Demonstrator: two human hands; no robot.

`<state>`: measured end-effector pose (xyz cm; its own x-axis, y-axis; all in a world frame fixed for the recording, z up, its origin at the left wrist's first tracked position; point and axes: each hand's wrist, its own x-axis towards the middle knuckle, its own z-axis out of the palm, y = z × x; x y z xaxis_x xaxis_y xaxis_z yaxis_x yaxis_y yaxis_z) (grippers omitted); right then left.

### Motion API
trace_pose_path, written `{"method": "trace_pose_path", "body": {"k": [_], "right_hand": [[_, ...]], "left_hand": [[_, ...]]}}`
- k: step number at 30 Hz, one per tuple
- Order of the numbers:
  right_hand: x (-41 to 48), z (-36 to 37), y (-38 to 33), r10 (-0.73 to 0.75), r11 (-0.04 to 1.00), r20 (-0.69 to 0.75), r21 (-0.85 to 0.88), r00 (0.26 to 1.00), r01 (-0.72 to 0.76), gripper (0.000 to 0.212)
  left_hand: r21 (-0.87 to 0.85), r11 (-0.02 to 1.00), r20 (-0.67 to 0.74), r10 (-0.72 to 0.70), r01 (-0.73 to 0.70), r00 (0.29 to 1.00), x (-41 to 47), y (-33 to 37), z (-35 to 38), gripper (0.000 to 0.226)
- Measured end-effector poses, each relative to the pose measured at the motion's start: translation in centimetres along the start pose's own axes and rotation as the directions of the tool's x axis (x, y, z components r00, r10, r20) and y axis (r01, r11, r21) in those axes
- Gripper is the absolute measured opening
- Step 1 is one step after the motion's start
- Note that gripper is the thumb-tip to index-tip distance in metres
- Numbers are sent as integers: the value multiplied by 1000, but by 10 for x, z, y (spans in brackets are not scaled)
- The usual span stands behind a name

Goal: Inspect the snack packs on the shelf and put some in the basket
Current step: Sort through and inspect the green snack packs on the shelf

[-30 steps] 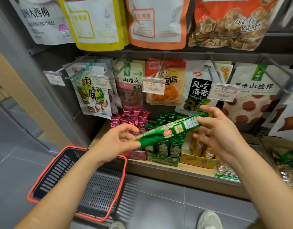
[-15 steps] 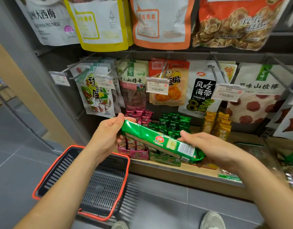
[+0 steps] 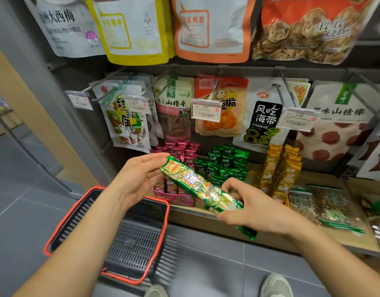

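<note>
A long green snack pack (image 3: 197, 185) is held in the air in front of the shelf (image 3: 360, 185), above and just to the right of the basket (image 3: 56, 232). Its long axis is laid on a diagonal: one end is pointed up and to the left, towards the left hand (image 3: 137, 179), and the other end is pointed down and to the right, past the right hand (image 3: 255, 209). Its printed face, with a small red, white and blue logo, is turned upward.

The lower half of the pack is gripped by the right hand, with the fingers curled over its top and the thumb set against its near edge; the crimped tail is left sticking out below the palm. The left hand is spread, with its fingers nearly straight, and the upper end of the pack is touched between thumb and fingers rather than clasped.

Behind the pack, pink packs (image 3: 180, 151), green packs (image 3: 227, 161) and yellow packs (image 3: 281, 174) are stood upright in display boxes on the shelf. Above them, hanging bags (image 3: 174, 110) are carried on metal hooks, and a price tag (image 3: 206, 110) marked 3.90 is clipped in front.

The basket, dark grey with a red rim, is set on the grey tiled floor (image 3: 24, 200) under the left forearm. A pale shoe (image 3: 277, 284) is seen at the bottom edge.
</note>
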<state>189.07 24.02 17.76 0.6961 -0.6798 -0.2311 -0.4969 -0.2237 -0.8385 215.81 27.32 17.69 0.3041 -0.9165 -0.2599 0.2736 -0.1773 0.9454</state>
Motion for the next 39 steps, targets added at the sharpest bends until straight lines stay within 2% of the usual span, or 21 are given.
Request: {"method": "trace_pose_path", "body": {"k": [3, 9, 12, 14, 16, 18, 21, 22, 24, 26, 27, 29, 31, 33, 36, 38, 39], "right_hand": [[1, 1, 3, -19, 1000, -61, 5, 998, 19, 40], [1, 3, 2, -62, 997, -75, 49, 995, 65, 44], [0, 4, 2, -57, 995, -59, 80, 997, 62, 47], [-1, 4, 1, -59, 994, -55, 88, 997, 64, 48], [-1, 2, 1, -67, 996, -66, 58, 996, 71, 49], [0, -1, 1, -85, 996, -81, -4, 993, 85, 48], [-1, -8, 3, -97, 995, -115, -46, 989, 92, 49], [-1, -10, 4, -98, 995, -127, -39, 987, 94, 49], [-1, -11, 5, -96, 995, -134, 1, 986, 97, 48], [-1, -11, 5, -87, 994, -118, 51, 989, 94, 47], [0, -11, 5, -81, 993, -105, 72, 991, 88, 46], [0, -12, 7, -63, 990, -72, 122, 995, 72, 44], [-2, -16, 8, -45, 981, -35, 186, 998, 51, 43], [-4, -20, 9, -26, 968, -19, 248, 999, 29, 40], [-6, -27, 12, 23, 941, -27, 338, 999, -13, 37], [-6, -30, 14, 72, 905, -40, 422, 997, -49, 36], [-7, -33, 15, 93, 887, -54, 457, 994, -58, 37]], "left_hand": [[44, 998, -68, 47, -44, 997, 2, 0, -4, 14], [-74, 987, -134, 130, -141, 982, 5, -2, -1, 7], [94, 984, -112, 161, -150, 981, 6, -3, -2, 22], [318, 927, -89, 240, -201, 967, 7, -4, -1, 33], [454, 859, -74, 303, -239, 950, 9, -5, 1, 38], [487, 848, -45, 263, -209, 964, 9, -5, 2, 40], [512, 849, 77, 107, -132, 991, 8, -6, -1, 49], [503, 852, 95, 110, -143, 989, 7, -6, 0, 49], [482, 841, 55, 250, -245, 967, 10, -7, 2, 47], [457, 798, -6, 446, -394, 895, 13, -8, 5, 45], [450, 784, -21, 487, -427, 873, 14, -7, 6, 45], [446, 813, -7, 420, -373, 907, 16, -8, 8, 52], [416, 874, 46, 254, -249, 966, 15, -7, 12, 62], [402, 893, 118, 167, -201, 979, 15, -6, 14, 61], [420, 877, 169, 178, -234, 969, 19, -5, 15, 55], [452, 843, 167, 240, -291, 956, 23, -6, 16, 65], [501, 798, 165, 292, -336, 942, 25, -8, 18, 62]]}}
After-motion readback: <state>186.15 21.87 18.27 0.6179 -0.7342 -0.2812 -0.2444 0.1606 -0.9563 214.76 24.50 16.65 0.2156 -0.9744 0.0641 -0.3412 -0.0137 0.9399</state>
